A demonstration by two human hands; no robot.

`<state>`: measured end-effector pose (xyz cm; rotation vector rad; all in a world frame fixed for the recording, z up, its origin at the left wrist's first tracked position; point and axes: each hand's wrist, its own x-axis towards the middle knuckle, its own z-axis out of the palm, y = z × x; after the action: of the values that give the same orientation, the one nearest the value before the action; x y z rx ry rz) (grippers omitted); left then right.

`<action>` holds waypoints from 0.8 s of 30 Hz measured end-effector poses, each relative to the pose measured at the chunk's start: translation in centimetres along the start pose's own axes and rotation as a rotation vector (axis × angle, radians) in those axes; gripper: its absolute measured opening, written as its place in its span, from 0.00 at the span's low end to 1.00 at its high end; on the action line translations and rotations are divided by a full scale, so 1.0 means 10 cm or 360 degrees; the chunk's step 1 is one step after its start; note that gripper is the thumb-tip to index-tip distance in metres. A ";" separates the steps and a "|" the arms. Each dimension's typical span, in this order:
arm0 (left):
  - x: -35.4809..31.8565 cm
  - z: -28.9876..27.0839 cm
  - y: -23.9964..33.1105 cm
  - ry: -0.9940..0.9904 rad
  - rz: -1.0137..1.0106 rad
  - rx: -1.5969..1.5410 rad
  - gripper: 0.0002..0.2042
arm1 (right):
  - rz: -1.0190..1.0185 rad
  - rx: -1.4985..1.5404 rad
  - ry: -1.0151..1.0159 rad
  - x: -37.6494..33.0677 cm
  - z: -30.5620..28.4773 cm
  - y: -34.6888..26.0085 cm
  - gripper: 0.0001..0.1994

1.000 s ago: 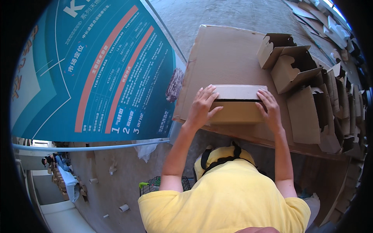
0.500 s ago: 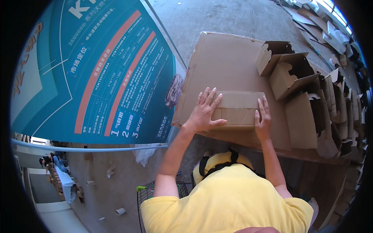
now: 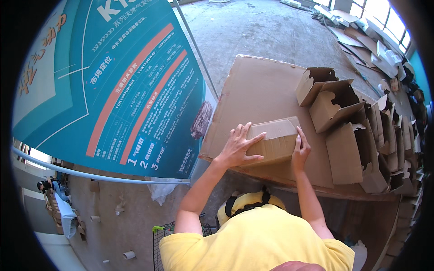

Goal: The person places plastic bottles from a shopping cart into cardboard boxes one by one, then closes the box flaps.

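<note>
Since half a second ago, the box (image 3: 275, 151) has swung askew: its right end now points away from the person, where its long edges ran almost straight across. Both hands have gone round with it. The top lies closed, whereas a second ago a dark gap showed under its flap. I judge that the closing is done and that the handling has passed to turning the box.

The box is on the near part of the cardboard sheet (image 3: 266, 86), between the hands. I cannot tell whether one end is lifted off the sheet.

The left hand (image 3: 237, 147) lies over the left end, fingers spread wide, thumb stretched along the near face. The right hand (image 3: 300, 152) is at the right end, fingers narrow and close together; how firmly it presses, or whether it pinches the corner, I cannot tell.

Around them the view has shifted too: the sheet and the open boxes (image 3: 346, 156) to the right sit lower, and more of the window (image 3: 384, 11) shows, so the head has probably tipped up. The banner (image 3: 135, 90) stands to the left.
</note>
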<state>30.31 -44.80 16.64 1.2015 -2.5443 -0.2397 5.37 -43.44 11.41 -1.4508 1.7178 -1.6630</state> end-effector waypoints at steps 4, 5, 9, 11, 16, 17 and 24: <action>-0.19 -0.09 0.26 0.0080 -0.0244 0.0027 0.40 | 0.0004 0.0093 -0.0346 0.56 0.24 0.17 0.15; -0.21 -0.06 0.31 0.0122 -0.0299 0.0064 0.41 | -0.0077 0.0156 -0.0392 0.67 0.34 0.33 0.15; -0.19 0.09 0.45 0.0260 -0.0485 0.0154 0.40 | 0.0010 0.0338 -0.0272 0.86 0.65 0.44 0.19; -0.19 0.16 0.51 0.0273 -0.0575 0.0097 0.39 | 0.0090 0.0125 -0.0107 0.86 0.74 0.60 0.20; -0.15 0.27 0.55 0.0397 -0.0540 0.0167 0.37 | 0.0371 -0.0397 -0.0004 0.78 0.66 0.65 0.25; -0.15 0.28 0.54 0.0387 -0.0505 0.0178 0.37 | 0.0351 -0.0298 0.0011 0.75 0.65 0.66 0.27; -0.14 0.15 0.43 0.0223 -0.0329 0.0092 0.40 | 0.0557 0.0463 -0.0332 -0.02 0.35 0.38 0.34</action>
<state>27.52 -40.92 16.18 1.4517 -2.3230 -0.1244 6.71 -45.93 7.12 -1.0759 1.4466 -1.4447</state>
